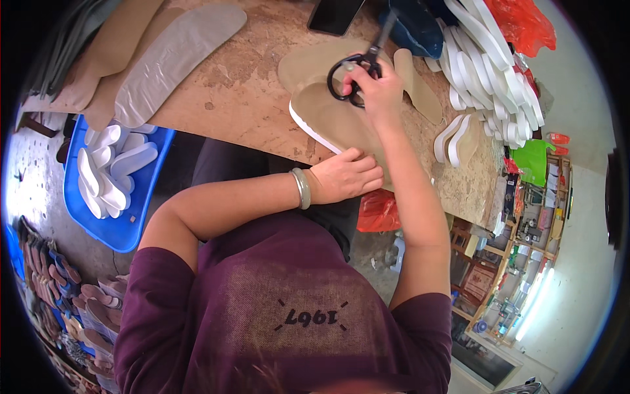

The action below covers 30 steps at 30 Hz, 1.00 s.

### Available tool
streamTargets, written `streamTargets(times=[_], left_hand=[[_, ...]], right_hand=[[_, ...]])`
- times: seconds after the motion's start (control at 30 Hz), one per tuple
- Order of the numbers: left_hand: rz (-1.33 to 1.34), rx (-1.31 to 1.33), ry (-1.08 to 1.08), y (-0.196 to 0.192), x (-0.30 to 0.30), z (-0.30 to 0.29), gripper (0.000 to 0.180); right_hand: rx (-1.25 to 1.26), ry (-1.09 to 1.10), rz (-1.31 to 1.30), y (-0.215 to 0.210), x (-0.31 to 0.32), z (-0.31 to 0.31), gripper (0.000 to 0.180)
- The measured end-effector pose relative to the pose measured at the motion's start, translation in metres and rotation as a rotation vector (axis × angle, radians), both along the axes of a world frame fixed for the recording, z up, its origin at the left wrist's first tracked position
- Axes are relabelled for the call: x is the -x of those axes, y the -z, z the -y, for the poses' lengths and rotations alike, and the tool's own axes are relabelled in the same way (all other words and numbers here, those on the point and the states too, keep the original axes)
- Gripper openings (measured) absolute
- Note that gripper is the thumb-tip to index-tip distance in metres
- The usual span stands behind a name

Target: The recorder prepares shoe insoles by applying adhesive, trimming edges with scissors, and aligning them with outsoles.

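Note:
A pair of scissors (pixel 357 77) with black handles is in my right hand (pixel 380 92), fingers through the loops. Its blades point toward the far side of the table and look blurred. Below the scissors lies a shoe sole (pixel 321 118) with a tan top and a white edge, at the table's near edge. My left hand (pixel 344 176), with a pale bangle on the wrist, is curled over the sole's near part, fingers closed and their tips partly hidden. Behind the sole, partly under it, lies a flat tan sheet (pixel 298 65).
Many white soles (pixel 479 65) are piled at the far right, with two more soles (pixel 453 139) nearer. Tan insoles (pixel 177 62) lie at the left. A blue basin (pixel 147 190) holds white pieces. A phone (pixel 335 14) and a tan strip (pixel 420 88) lie on the table (pixel 243 98).

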<state>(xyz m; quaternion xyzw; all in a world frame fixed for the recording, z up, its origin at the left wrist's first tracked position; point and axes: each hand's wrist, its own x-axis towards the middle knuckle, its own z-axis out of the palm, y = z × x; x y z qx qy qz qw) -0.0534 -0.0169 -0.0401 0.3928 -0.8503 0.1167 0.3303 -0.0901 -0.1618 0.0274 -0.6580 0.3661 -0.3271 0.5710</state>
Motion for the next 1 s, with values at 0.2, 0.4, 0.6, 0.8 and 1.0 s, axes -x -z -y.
streamTargets(times=[0.2,0.4,0.6,0.8,1.0], left_hand=[[-0.191,-0.234,0.175,-0.029,-0.036,-0.019,0.046],[-0.215,-0.578,-0.243,-0.066,-0.04,-0.021,0.07],[0.014,-0.506,-0.308,-0.042,-0.035,-0.018,0.09],[0.084,-0.522,-0.288,-0.048,-0.038,-0.018,0.09],[0.112,-0.547,-0.297,-0.048,-0.036,-0.018,0.091]], right_hand=[[-0.196,0.213,0.282,0.005,0.05,0.003,0.029],[-0.18,0.157,0.427,-0.007,0.087,-0.02,0.043],[0.165,0.043,0.094,-0.01,0.055,-0.044,0.034],[1.086,-0.211,-0.323,0.01,0.032,-0.034,0.031],[0.997,-0.061,-0.348,0.019,0.012,-0.029,0.027]])
